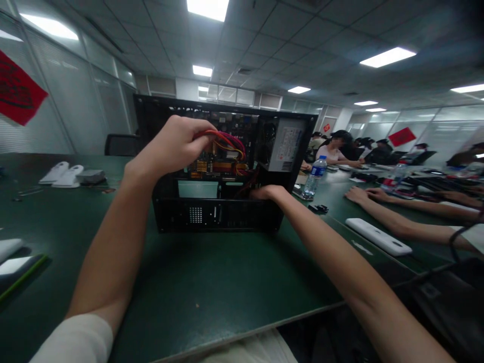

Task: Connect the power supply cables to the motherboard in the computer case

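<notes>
A black computer case [242,217] stands on the green table with its side toward me uncovered. Inside it are a motherboard [204,169] and, at the upper right, a silver power supply [286,146]. My left hand [181,143] pinches a bundle of red, yellow and purple power cables [232,143] in front of the motherboard. My right hand [266,193] reaches into the lower right of the case, behind its lower frame. Its fingers are hidden there, and what they touch cannot be made out.
A water bottle [315,177] and a small black part [318,208] are right of the case. A long white device [378,236] lies nearer, beside another person's hands [357,194]. White objects [68,174] sit on the left. The table's front edge [242,335] runs close to me.
</notes>
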Demonstrator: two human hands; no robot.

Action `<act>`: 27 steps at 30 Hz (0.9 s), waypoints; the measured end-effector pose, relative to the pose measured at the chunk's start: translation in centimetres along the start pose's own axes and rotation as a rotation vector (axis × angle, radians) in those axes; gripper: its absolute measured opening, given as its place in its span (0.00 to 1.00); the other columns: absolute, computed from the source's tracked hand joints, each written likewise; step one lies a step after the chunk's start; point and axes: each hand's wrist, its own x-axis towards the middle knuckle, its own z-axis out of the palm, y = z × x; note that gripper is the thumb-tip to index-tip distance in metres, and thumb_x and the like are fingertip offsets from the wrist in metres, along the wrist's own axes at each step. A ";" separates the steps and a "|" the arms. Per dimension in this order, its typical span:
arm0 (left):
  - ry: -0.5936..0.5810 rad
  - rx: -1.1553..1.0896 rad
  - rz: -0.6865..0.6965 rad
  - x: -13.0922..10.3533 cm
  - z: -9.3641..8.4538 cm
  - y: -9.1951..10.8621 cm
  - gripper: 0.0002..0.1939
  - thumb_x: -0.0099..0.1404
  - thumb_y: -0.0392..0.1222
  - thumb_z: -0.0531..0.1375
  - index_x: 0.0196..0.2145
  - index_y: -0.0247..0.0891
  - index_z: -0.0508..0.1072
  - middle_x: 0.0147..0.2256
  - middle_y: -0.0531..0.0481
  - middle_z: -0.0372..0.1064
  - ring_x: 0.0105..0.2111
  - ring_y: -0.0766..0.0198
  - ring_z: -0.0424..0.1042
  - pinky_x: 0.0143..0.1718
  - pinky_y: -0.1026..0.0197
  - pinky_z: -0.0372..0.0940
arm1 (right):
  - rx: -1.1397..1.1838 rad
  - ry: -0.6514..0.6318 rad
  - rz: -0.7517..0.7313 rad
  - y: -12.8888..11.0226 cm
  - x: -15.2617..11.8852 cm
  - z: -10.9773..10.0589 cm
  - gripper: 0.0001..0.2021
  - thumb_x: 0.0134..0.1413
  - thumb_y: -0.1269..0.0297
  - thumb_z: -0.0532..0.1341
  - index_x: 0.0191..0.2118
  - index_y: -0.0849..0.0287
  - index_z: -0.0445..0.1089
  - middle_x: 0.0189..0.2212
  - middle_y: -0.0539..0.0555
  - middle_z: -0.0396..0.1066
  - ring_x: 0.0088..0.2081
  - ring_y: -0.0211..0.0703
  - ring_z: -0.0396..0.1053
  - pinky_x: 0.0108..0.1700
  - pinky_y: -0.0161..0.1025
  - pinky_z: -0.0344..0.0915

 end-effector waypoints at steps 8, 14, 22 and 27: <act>0.064 -0.031 -0.049 0.2 0.4 -1.0 0.19 0.70 0.42 0.56 0.48 0.34 0.83 0.37 0.45 0.80 0.38 0.59 0.75 0.42 0.60 0.68 | -0.093 0.010 -0.211 -3.9 -3.3 -3.0 0.15 0.67 0.59 0.62 0.48 0.61 0.82 0.43 0.60 0.82 0.44 0.53 0.78 0.47 0.43 0.71; -0.260 -0.052 -0.025 0.2 0.3 -1.3 0.17 0.67 0.45 0.60 0.46 0.37 0.84 0.36 0.46 0.81 0.35 0.59 0.77 0.36 0.62 0.68 | 0.125 0.218 -0.575 -6.9 -10.8 -6.6 0.19 0.71 0.52 0.58 0.38 0.61 0.80 0.30 0.53 0.76 0.32 0.40 0.72 0.39 0.37 0.67; -0.371 -0.081 0.270 -0.3 0.6 1.5 0.14 0.71 0.45 0.60 0.48 0.43 0.84 0.42 0.49 0.83 0.40 0.59 0.79 0.42 0.61 0.70 | 0.338 0.651 -0.836 -9.3 -13.2 -7.5 0.18 0.73 0.53 0.56 0.53 0.62 0.72 0.46 0.51 0.74 0.49 0.42 0.72 0.53 0.41 0.68; -0.052 0.048 0.527 -0.6 0.8 1.8 0.14 0.76 0.45 0.57 0.48 0.43 0.84 0.43 0.48 0.83 0.40 0.62 0.79 0.41 0.61 0.69 | 0.433 0.468 -0.911 -7.5 -12.5 -7.2 0.26 0.74 0.43 0.52 0.60 0.61 0.66 0.48 0.57 0.74 0.48 0.43 0.72 0.48 0.37 0.70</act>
